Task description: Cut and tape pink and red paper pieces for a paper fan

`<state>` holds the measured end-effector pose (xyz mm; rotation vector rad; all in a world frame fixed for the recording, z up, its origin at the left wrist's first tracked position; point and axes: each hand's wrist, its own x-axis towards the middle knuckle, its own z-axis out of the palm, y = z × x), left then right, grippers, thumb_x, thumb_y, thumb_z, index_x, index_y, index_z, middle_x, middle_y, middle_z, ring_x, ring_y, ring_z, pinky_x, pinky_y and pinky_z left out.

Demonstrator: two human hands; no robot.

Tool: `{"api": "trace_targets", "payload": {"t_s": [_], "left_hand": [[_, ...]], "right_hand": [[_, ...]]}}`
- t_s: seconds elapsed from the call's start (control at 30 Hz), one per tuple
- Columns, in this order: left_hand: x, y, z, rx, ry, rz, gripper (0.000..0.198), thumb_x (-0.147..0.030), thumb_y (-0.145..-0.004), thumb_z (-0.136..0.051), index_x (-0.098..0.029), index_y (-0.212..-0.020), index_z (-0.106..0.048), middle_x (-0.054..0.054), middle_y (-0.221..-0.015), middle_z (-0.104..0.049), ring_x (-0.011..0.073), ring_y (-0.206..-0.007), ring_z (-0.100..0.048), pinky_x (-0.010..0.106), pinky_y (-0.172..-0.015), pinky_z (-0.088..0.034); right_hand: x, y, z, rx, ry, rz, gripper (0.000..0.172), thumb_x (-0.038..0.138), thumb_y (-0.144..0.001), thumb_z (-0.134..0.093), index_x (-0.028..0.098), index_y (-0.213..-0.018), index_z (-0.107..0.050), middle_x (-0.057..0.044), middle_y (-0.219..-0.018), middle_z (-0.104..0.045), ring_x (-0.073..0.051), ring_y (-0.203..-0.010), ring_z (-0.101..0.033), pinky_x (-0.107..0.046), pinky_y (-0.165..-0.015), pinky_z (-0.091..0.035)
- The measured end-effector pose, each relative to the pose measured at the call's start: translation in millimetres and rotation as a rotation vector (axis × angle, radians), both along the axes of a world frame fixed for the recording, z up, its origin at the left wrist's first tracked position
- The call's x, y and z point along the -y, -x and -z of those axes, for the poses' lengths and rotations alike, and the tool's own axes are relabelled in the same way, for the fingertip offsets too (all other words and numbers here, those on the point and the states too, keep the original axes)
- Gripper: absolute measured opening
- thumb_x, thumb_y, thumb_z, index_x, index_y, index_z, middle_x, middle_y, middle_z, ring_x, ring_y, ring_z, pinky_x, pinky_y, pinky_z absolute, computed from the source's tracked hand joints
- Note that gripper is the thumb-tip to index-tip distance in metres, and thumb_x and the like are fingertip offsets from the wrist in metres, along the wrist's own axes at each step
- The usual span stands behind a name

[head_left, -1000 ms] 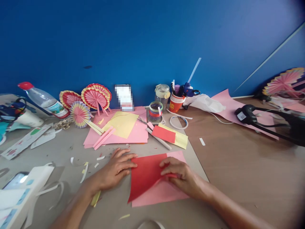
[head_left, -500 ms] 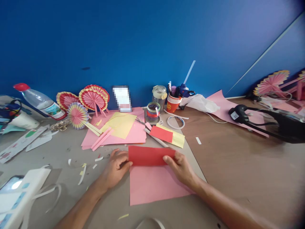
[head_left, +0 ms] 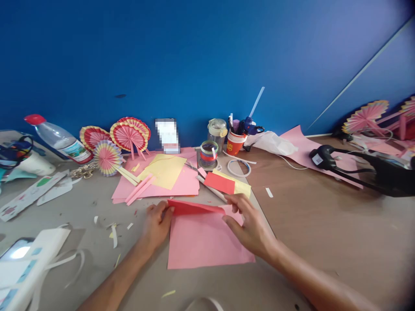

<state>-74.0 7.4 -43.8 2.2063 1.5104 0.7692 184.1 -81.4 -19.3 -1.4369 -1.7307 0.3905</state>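
My left hand (head_left: 159,222) pinches the left end of a red paper strip (head_left: 194,208). The strip is tilted up, so only a narrow slanting side of it shows. Under and in front of it, a pink paper sheet (head_left: 207,242) lies on the table. My right hand (head_left: 251,222) is over the sheet's upper right part, thumb and fingers spread apart around the strip's right end. Its thumb tip comes close to the strip's corner; whether they touch is hard to tell.
Behind my hands lie stacked pink sheets (head_left: 181,188), yellow paper (head_left: 164,170), and a red card piece (head_left: 219,182). Folded paper fans (head_left: 130,136), a bottle (head_left: 61,140), a jar (head_left: 217,129) and a red cup (head_left: 235,143) stand by the blue wall. A power strip (head_left: 35,263) is at left.
The red strip has gone from facing me broadly to tilted and slanting, and has shifted left. The pink sheet has moved slightly left and away. My right hand's fingers have spread off the strip.
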Motion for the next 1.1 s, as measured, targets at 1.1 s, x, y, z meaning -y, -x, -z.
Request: {"api": "trace_targets", "payload": {"t_s": [1.1], "left_hand": [[-2.7,9.5,-2.5,-0.249,0.036,0.098,0.012,-0.028,-0.081,-0.056,-0.021,-0.072,-0.055,0.0,-0.077,-0.063,0.0199,-0.082,-0.056,0.037,-0.084,-0.032]], "right_hand": [[-34.7,22.5,39.4,-0.055,0.338,0.135,0.048,0.018,-0.079,-0.047,0.015,-0.127,-0.045,-0.004,-0.081,-0.062,-0.017,-0.066,-0.058,-0.031,-0.065,-0.047]]}}
